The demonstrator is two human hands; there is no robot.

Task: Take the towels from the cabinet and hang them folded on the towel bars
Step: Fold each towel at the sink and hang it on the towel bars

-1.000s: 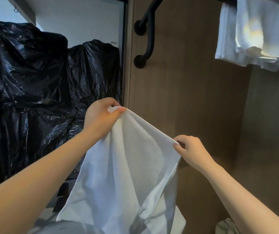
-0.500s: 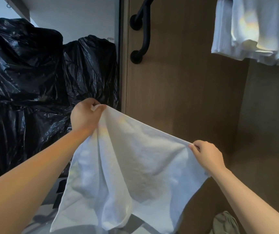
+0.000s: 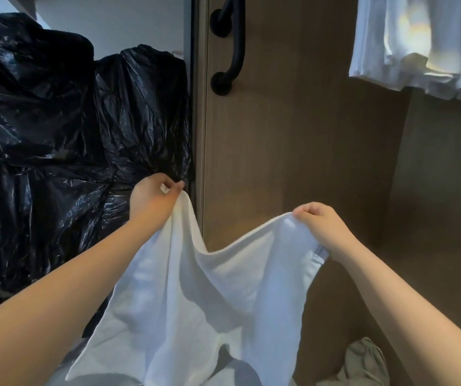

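Observation:
A white towel (image 3: 196,307) hangs spread in front of me, its top edge sagging between my hands. My left hand (image 3: 154,199) pinches the towel's upper left corner in front of the black plastic. My right hand (image 3: 321,227) grips the upper right corner lower down, in front of the wood panel. The rest of the towel drapes down out of the frame's bottom. Another white towel (image 3: 419,45) hangs at the top right; the bar it hangs from is out of view.
Crumpled black plastic bags (image 3: 56,135) fill the left side. A brown wood panel (image 3: 293,149) carries a black handle (image 3: 232,48) at the top. Grey-green cloth (image 3: 363,366) lies at the bottom right.
My hands pulled the towel wide apart, then came nearer again, so its top edge now sags. The right hand's grip shifted along the edge.

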